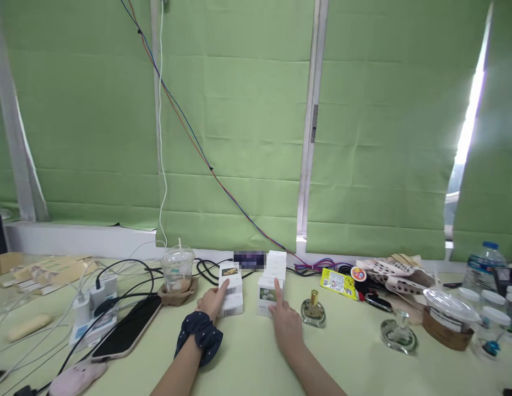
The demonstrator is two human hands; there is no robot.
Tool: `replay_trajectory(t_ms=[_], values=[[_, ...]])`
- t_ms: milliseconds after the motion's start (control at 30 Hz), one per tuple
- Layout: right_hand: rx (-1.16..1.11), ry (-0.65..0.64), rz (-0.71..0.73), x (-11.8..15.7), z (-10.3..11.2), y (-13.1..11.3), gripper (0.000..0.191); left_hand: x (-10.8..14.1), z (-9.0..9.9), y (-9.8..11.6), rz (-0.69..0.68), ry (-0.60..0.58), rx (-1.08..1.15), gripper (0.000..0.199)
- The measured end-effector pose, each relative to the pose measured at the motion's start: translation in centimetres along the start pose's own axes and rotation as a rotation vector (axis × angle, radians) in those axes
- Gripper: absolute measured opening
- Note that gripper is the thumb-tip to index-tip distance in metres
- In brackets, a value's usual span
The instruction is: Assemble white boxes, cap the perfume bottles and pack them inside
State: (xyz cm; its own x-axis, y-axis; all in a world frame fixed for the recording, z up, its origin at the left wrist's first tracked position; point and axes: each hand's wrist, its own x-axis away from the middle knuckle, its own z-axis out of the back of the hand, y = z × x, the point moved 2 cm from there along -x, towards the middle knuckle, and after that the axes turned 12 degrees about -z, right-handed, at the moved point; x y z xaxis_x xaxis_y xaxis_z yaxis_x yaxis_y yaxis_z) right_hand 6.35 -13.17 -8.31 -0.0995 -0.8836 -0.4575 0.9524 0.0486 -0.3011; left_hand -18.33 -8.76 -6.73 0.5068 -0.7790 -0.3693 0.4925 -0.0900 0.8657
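Note:
Two rows of small white boxes stand before me on the pale table. My left hand (212,301) is at the left side of the left boxes (231,302), one finger stretched onto the front box near its yellow picture; the other fingers are bent and partly hidden. My right hand (287,324) lies at the right row's front box (266,295), which bears a picture of white flowers. Its index finger points forward over that box, the rest curled. Neither hand visibly grips a box. Just right of it is a glass perfume bottle (313,311) with a gold neck.
Left stand a lidded plastic cup (177,269), a phone (130,327), and a power strip (94,319) with tangled cables. Right are another glass bottle (399,333), a yellow packet (339,284), a takeaway bowl (450,319) and several clear jars (493,324). Green blinds (239,110) hang behind.

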Motion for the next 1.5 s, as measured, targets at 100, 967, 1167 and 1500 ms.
replay_trajectory(t_ms=[100,967,1167,1500], values=[[-0.012,-0.02,-0.011,0.4,0.5,0.1,0.065,0.5,0.4,-0.6,0.141,-0.002,0.048,0.03],[-0.275,0.234,-0.33,3.0,4.6,9.6,0.072,13.6,4.2,6.3,-0.419,-0.728,0.303,0.099],[-0.38,0.059,-0.356,2.5,4.3,10.1,0.07,14.8,3.5,9.0,-0.571,-0.74,0.264,0.067],[-0.247,-0.021,-0.287,2.4,5.4,9.4,0.067,17.5,4.6,12.2,-1.018,-0.536,0.103,0.023]])
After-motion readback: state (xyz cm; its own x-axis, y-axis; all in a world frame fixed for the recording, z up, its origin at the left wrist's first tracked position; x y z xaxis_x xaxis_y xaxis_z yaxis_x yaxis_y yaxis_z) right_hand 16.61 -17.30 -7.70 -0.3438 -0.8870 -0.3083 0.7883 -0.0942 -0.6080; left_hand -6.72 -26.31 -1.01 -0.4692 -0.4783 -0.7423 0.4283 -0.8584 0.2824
